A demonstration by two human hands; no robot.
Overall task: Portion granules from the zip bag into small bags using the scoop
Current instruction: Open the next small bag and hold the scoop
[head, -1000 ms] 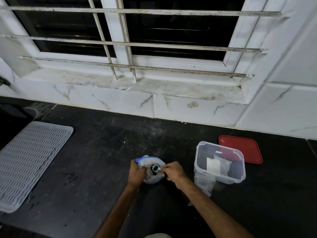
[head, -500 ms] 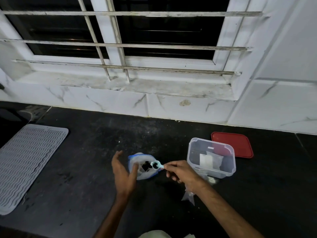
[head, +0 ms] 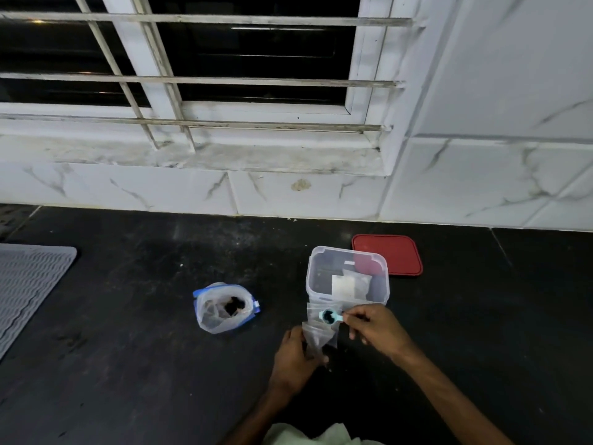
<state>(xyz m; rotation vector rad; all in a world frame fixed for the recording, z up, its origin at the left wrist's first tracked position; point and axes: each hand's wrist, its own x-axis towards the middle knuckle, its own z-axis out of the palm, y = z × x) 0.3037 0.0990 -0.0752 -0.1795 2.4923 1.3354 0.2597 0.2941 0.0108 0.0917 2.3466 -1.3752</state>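
Both hands have left the zip bag [head: 224,308]: right hand [head: 373,326] pinches the loaded scoop [head: 330,316] over a small bag [head: 317,335], which the left hand [head: 296,356] grips steady for pouring.

Two hands are working here: one left hand [head: 293,354] and one right hand [head: 373,326]. One zip bag [head: 224,308], one scoop [head: 330,316], one clear container [head: 313,277], one red lid [head: 393,253] and one grey mat [head: 29,284] are showing. One small bag [head: 316,337] is being held; at least one more packet [head: 345,285] is lying inside the container, though the clear wall is blurring their exact number
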